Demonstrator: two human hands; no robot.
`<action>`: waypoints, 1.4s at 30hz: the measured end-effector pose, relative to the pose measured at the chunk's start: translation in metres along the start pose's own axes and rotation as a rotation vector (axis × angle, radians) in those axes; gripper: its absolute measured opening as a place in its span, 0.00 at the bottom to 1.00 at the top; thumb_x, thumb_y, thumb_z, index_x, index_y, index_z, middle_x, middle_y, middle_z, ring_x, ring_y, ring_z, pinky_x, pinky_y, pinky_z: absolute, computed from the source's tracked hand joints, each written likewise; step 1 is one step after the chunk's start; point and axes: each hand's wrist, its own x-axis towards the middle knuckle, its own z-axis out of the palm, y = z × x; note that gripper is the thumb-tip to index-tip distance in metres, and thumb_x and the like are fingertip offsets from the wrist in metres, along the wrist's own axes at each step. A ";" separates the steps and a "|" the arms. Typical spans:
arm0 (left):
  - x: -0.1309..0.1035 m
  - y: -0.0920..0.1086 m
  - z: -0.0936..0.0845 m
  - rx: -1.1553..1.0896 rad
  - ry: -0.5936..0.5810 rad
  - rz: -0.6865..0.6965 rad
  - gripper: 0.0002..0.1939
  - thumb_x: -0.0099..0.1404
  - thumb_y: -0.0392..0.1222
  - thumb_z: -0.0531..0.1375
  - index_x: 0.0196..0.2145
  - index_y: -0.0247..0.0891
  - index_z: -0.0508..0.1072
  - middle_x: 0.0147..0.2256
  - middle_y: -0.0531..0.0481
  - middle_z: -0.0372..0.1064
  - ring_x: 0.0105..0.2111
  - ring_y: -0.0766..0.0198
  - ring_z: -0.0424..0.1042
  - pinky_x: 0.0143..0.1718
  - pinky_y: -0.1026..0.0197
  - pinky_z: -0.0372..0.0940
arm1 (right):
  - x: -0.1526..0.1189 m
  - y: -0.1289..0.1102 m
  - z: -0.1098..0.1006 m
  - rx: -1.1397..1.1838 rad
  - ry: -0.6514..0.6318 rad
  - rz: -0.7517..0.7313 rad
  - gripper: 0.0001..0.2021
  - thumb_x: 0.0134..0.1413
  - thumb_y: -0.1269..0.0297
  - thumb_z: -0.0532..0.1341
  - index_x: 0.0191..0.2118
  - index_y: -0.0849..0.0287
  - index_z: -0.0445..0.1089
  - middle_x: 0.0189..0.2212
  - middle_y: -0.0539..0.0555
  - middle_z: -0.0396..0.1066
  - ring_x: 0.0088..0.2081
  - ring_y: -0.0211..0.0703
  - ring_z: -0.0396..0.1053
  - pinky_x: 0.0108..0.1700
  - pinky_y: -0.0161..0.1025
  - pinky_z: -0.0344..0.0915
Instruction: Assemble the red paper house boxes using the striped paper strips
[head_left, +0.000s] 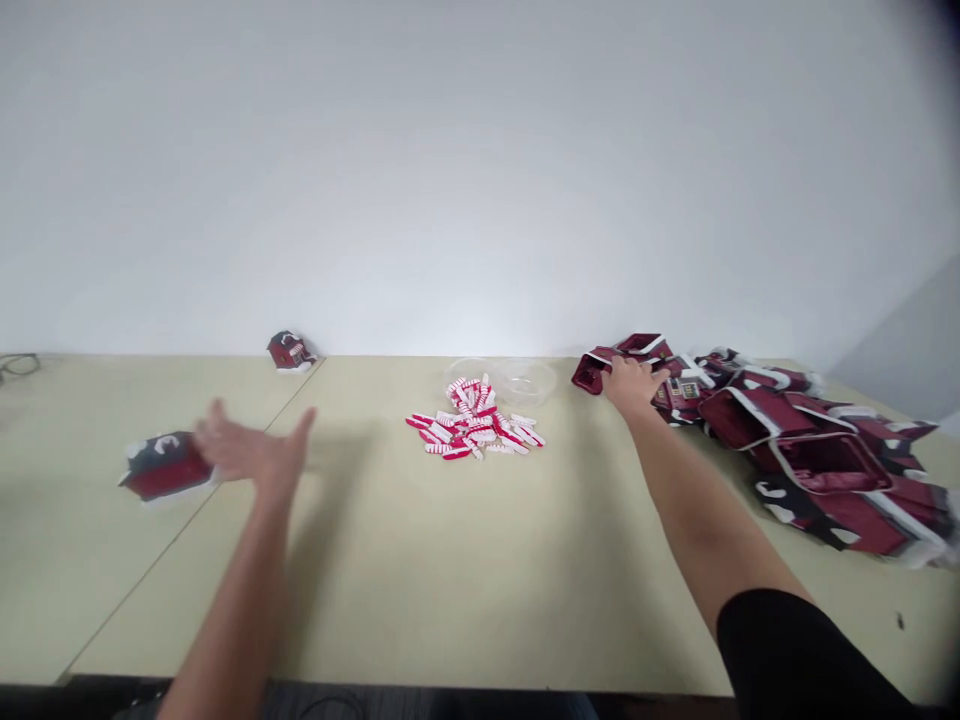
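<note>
Head view, right hand (628, 382): fingers bent down at the edge of an open maroon box (590, 371); whether they grip it or only touch it, I cannot tell.
Open maroon box: at the left side of the right hand's fingers, mouth facing left and toward the camera; its long axis seems to run rightward from the mouth, partly hidden by the hand.
Maroon pile (814, 440): right of the right hand, house-shaped boxes pointing several ways, two large mouths turned toward the camera.
Left hand (244, 447): open and empty, thumb spread, blurred.
Near house box (169, 468): just beside the left fingertips, upright, dark roof on top, long axis running roughly left to right.
Far house box (291, 351): beyond the left hand, near the wall, upright.
Red-and-white pieces (480, 425): between the hands, heaped before clear round containers (529, 382).
</note>
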 end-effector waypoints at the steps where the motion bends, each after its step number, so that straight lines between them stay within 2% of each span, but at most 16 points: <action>1: -0.019 0.015 0.005 -0.024 -0.060 0.025 0.61 0.51 0.63 0.68 0.69 0.41 0.37 0.71 0.31 0.30 0.72 0.36 0.33 0.67 0.25 0.41 | 0.001 -0.002 0.000 0.010 -0.007 0.023 0.18 0.64 0.63 0.51 0.52 0.66 0.70 0.50 0.69 0.71 0.55 0.64 0.62 0.58 0.63 0.44; 3: -0.057 0.041 0.015 -0.084 -0.163 0.118 0.59 0.51 0.61 0.69 0.69 0.46 0.40 0.70 0.34 0.35 0.71 0.38 0.40 0.66 0.26 0.47 | -0.001 -0.006 0.000 0.038 -0.017 0.046 0.17 0.65 0.67 0.49 0.50 0.67 0.70 0.46 0.69 0.72 0.53 0.62 0.64 0.57 0.63 0.44; 6: -0.106 0.065 0.028 -0.149 -0.415 0.307 0.52 0.52 0.62 0.67 0.67 0.51 0.47 0.70 0.38 0.39 0.70 0.39 0.44 0.67 0.26 0.43 | -0.018 -0.007 -0.004 0.061 -0.007 0.017 0.18 0.65 0.69 0.46 0.53 0.65 0.68 0.48 0.67 0.72 0.53 0.59 0.64 0.57 0.60 0.45; 9: -0.143 0.071 0.037 -0.241 -0.702 0.422 0.49 0.51 0.63 0.68 0.65 0.53 0.54 0.69 0.38 0.43 0.69 0.37 0.44 0.67 0.27 0.37 | -0.052 -0.002 -0.012 0.093 0.036 -0.074 0.18 0.65 0.66 0.47 0.54 0.62 0.68 0.49 0.66 0.72 0.53 0.59 0.63 0.55 0.58 0.44; 11: -0.163 0.070 0.040 -0.311 -0.823 0.478 0.45 0.51 0.63 0.67 0.64 0.53 0.57 0.67 0.38 0.47 0.69 0.38 0.45 0.68 0.28 0.33 | -0.085 0.007 -0.020 0.112 0.082 -0.151 0.18 0.66 0.64 0.47 0.52 0.62 0.69 0.48 0.65 0.74 0.51 0.58 0.63 0.55 0.58 0.42; 17: -0.194 0.079 0.035 -0.336 -1.118 0.540 0.37 0.55 0.64 0.65 0.60 0.52 0.64 0.64 0.42 0.58 0.66 0.42 0.52 0.69 0.32 0.21 | -0.209 0.034 -0.052 0.161 0.231 -0.389 0.14 0.68 0.61 0.51 0.48 0.55 0.72 0.42 0.58 0.78 0.45 0.50 0.68 0.56 0.55 0.40; 20: -0.201 0.085 0.035 -0.359 -1.254 0.493 0.40 0.54 0.66 0.65 0.60 0.51 0.63 0.63 0.42 0.59 0.67 0.40 0.51 0.69 0.31 0.23 | -0.255 0.033 -0.067 0.221 0.339 -0.548 0.11 0.69 0.64 0.54 0.45 0.53 0.73 0.40 0.54 0.79 0.42 0.46 0.72 0.54 0.52 0.42; 22: -0.204 0.084 0.036 -0.415 -1.338 0.423 0.41 0.52 0.65 0.67 0.60 0.50 0.63 0.61 0.42 0.63 0.66 0.40 0.53 0.70 0.31 0.28 | -0.271 0.026 -0.072 0.270 0.388 -0.653 0.10 0.68 0.68 0.55 0.44 0.52 0.73 0.39 0.51 0.79 0.41 0.42 0.73 0.53 0.49 0.43; 26: -0.203 0.076 0.039 -0.678 -1.551 0.128 0.41 0.51 0.59 0.69 0.59 0.48 0.62 0.53 0.42 0.71 0.57 0.46 0.68 0.65 0.40 0.54 | -0.272 0.006 -0.068 0.426 0.359 -0.755 0.10 0.69 0.70 0.55 0.43 0.53 0.74 0.38 0.50 0.79 0.40 0.39 0.73 0.50 0.46 0.45; 28: -0.198 0.072 0.041 -0.763 -1.535 -0.045 0.42 0.48 0.55 0.72 0.57 0.46 0.61 0.49 0.43 0.73 0.52 0.49 0.72 0.60 0.44 0.61 | -0.261 -0.003 -0.066 0.495 0.283 -0.769 0.11 0.70 0.67 0.54 0.44 0.53 0.74 0.38 0.51 0.79 0.40 0.40 0.72 0.50 0.47 0.46; 30: -0.189 0.069 0.044 -0.800 -1.435 -0.136 0.43 0.43 0.50 0.74 0.56 0.45 0.63 0.46 0.44 0.74 0.49 0.50 0.72 0.57 0.46 0.62 | -0.244 -0.011 -0.069 0.513 0.160 -0.818 0.11 0.70 0.64 0.55 0.47 0.51 0.74 0.41 0.53 0.78 0.44 0.43 0.72 0.52 0.48 0.46; 31: -0.183 0.067 0.046 -0.821 -1.388 -0.148 0.44 0.42 0.48 0.75 0.55 0.45 0.63 0.46 0.45 0.74 0.49 0.51 0.73 0.57 0.47 0.63 | -0.232 -0.014 -0.072 0.510 0.078 -0.849 0.11 0.69 0.61 0.56 0.51 0.50 0.73 0.44 0.54 0.78 0.46 0.45 0.71 0.53 0.49 0.47; 34: -0.163 0.062 0.054 -0.885 -1.296 -0.126 0.48 0.39 0.45 0.76 0.57 0.50 0.62 0.49 0.47 0.71 0.49 0.53 0.72 0.56 0.47 0.64 | -0.190 -0.022 -0.078 0.532 -0.236 -0.846 0.25 0.65 0.54 0.59 0.65 0.50 0.60 0.51 0.57 0.74 0.51 0.50 0.70 0.53 0.48 0.54; 36: -0.151 0.057 0.059 -0.905 -1.258 -0.094 0.49 0.39 0.45 0.77 0.57 0.52 0.62 0.53 0.48 0.69 0.51 0.54 0.71 0.57 0.48 0.64 | -0.164 -0.029 -0.076 0.545 -0.398 -0.752 0.23 0.66 0.55 0.57 0.64 0.51 0.61 0.52 0.55 0.74 0.49 0.48 0.71 0.49 0.43 0.59; 39: -0.137 0.050 0.063 -0.914 -1.277 -0.028 0.51 0.41 0.45 0.77 0.60 0.57 0.60 0.57 0.49 0.65 0.54 0.54 0.69 0.59 0.48 0.64 | -0.146 -0.044 -0.059 0.367 -0.371 -0.585 0.16 0.68 0.60 0.53 0.56 0.53 0.69 0.52 0.56 0.73 0.50 0.48 0.70 0.47 0.42 0.60; 42: -0.133 0.047 0.062 -0.921 -1.373 0.000 0.55 0.44 0.44 0.76 0.64 0.62 0.53 0.60 0.49 0.63 0.52 0.55 0.72 0.58 0.49 0.66 | -0.152 -0.057 -0.037 0.209 -0.292 -0.503 0.16 0.69 0.60 0.50 0.53 0.55 0.72 0.53 0.59 0.72 0.53 0.53 0.67 0.50 0.48 0.57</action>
